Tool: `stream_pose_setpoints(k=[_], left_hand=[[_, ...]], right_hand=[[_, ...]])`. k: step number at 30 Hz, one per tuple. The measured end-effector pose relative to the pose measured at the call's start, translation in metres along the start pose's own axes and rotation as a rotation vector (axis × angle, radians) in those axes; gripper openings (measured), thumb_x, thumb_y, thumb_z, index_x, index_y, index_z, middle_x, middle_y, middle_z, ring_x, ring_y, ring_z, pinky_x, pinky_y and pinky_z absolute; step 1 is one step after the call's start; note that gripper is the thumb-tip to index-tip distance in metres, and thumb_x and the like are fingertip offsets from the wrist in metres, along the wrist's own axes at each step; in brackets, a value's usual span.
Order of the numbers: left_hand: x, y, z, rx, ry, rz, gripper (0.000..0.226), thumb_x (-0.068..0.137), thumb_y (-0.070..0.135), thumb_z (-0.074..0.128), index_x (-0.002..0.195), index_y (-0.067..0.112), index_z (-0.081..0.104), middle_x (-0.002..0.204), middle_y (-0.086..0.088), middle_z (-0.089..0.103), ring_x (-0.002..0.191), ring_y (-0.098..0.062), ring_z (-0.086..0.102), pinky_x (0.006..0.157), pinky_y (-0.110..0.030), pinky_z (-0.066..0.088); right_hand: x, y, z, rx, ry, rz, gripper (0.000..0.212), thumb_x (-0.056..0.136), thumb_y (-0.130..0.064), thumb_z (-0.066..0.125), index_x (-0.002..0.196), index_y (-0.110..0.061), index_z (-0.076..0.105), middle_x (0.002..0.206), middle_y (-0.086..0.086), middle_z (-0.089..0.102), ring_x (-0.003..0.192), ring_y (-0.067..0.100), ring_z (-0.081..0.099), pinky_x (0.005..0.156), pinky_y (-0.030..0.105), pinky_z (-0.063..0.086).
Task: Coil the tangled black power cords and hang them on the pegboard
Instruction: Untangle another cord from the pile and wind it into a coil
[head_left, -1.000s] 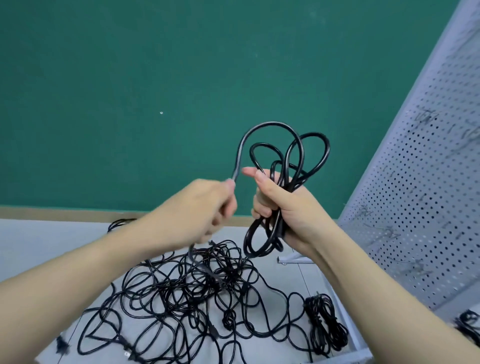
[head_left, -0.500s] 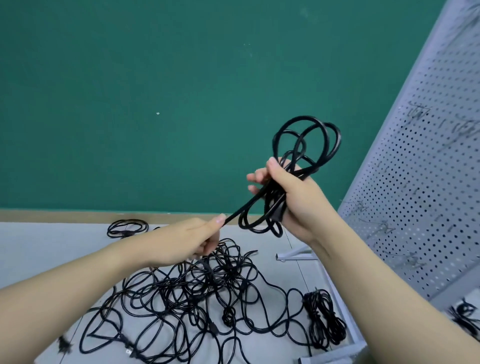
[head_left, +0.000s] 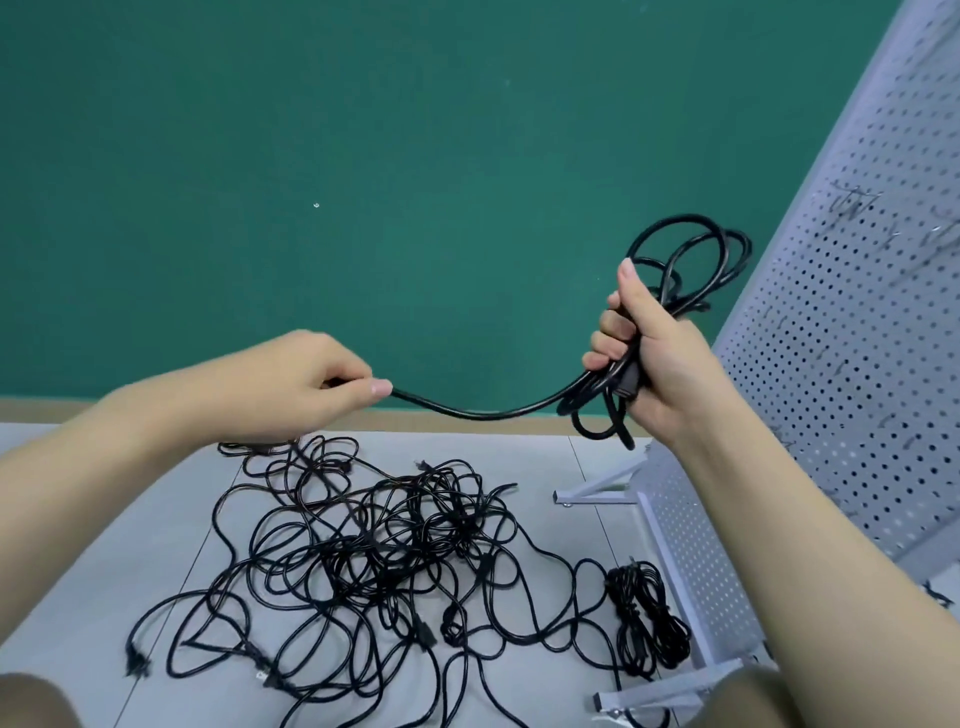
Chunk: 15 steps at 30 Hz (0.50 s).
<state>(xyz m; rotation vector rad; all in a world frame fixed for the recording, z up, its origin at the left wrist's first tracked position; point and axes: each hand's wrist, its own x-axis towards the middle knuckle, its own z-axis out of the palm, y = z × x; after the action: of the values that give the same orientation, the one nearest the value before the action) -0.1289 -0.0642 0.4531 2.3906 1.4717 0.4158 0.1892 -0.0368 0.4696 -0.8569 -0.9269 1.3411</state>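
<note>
My right hand (head_left: 647, 358) grips a bundle of black cord loops (head_left: 685, 260), raised in front of the green wall. A loose length of the same cord (head_left: 488, 413) sags leftward to my left hand (head_left: 306, 384), which pinches it between thumb and fingers. Below, a big tangle of black power cords (head_left: 374, 561) is spread over the grey floor. A small coiled cord (head_left: 649, 618) lies beside the foot of the white pegboard (head_left: 852, 322), which stands tilted at the right with bare metal hooks.
The pegboard's white frame feet (head_left: 597, 488) stick out onto the floor near the tangle. A green wall (head_left: 363, 156) with a tan skirting closes the far side. Another dark cord bit (head_left: 940, 597) shows behind the board at the right edge.
My left hand has slid left and up along the cord, drawing out a longer sagging length. My right hand with the loops has moved right, closer to the pegboard.
</note>
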Motion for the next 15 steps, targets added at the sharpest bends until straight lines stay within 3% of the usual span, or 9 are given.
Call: stream_pose_setpoints(k=[5, 9, 11, 13, 15], left_hand=[[-0.007, 0.049, -0.006, -0.225, 0.012, 0.157, 0.046, 0.09, 0.055, 0.059, 0.069, 0.014, 0.062, 0.054, 0.007, 0.039, 0.053, -0.01, 0.029, 0.049, -0.023, 0.027], [0.003, 0.063, 0.007, -0.354, 0.175, 0.208, 0.04, 0.087, 0.054, 0.069, 0.075, 0.017, 0.074, 0.061, -0.012, 0.052, 0.057, -0.022, 0.036, 0.054, -0.035, 0.03], [0.007, 0.066, 0.012, -0.365, 0.257, 0.215, 0.032, 0.087, 0.049, 0.077, 0.076, 0.018, 0.077, 0.063, -0.012, 0.062, 0.062, -0.032, 0.047, 0.056, -0.04, 0.038], [0.011, 0.066, 0.016, -0.381, 0.336, 0.207, 0.034, 0.079, 0.049, 0.081, 0.069, 0.018, 0.074, 0.059, -0.006, 0.062, 0.061, -0.03, 0.052, 0.056, -0.037, 0.041], [0.013, 0.064, 0.018, -0.354, 0.407, 0.194, 0.042, 0.073, 0.054, 0.084, 0.063, 0.015, 0.071, 0.054, -0.003, 0.06, 0.056, -0.026, 0.048, 0.052, -0.034, 0.037]], right_hand=[[-0.007, 0.016, 0.018, -0.228, -0.207, 0.125, 0.066, 0.062, -0.061, 0.086, 0.097, -0.015, 0.054, 0.064, -0.008, 0.038, 0.051, 0.008, 0.035, 0.055, 0.025, 0.035], [-0.019, 0.042, 0.036, -0.316, -0.569, 0.309, 0.087, 0.045, -0.071, 0.092, 0.099, -0.013, 0.058, 0.069, -0.005, 0.037, 0.056, 0.009, 0.033, 0.057, 0.025, 0.04], [-0.027, 0.051, 0.042, -0.28, -0.751, 0.425, 0.091, 0.049, -0.068, 0.093, 0.105, -0.006, 0.059, 0.075, -0.003, 0.036, 0.062, 0.01, 0.034, 0.061, 0.025, 0.042], [-0.031, 0.053, 0.045, -0.234, -0.88, 0.537, 0.095, 0.055, -0.059, 0.096, 0.12, -0.004, 0.053, 0.081, -0.001, 0.036, 0.067, 0.01, 0.035, 0.065, 0.024, 0.043], [-0.033, 0.053, 0.045, -0.294, -0.912, 0.563, 0.073, 0.066, -0.036, 0.096, 0.116, -0.007, 0.051, 0.08, -0.001, 0.04, 0.067, 0.011, 0.038, 0.065, 0.026, 0.045]])
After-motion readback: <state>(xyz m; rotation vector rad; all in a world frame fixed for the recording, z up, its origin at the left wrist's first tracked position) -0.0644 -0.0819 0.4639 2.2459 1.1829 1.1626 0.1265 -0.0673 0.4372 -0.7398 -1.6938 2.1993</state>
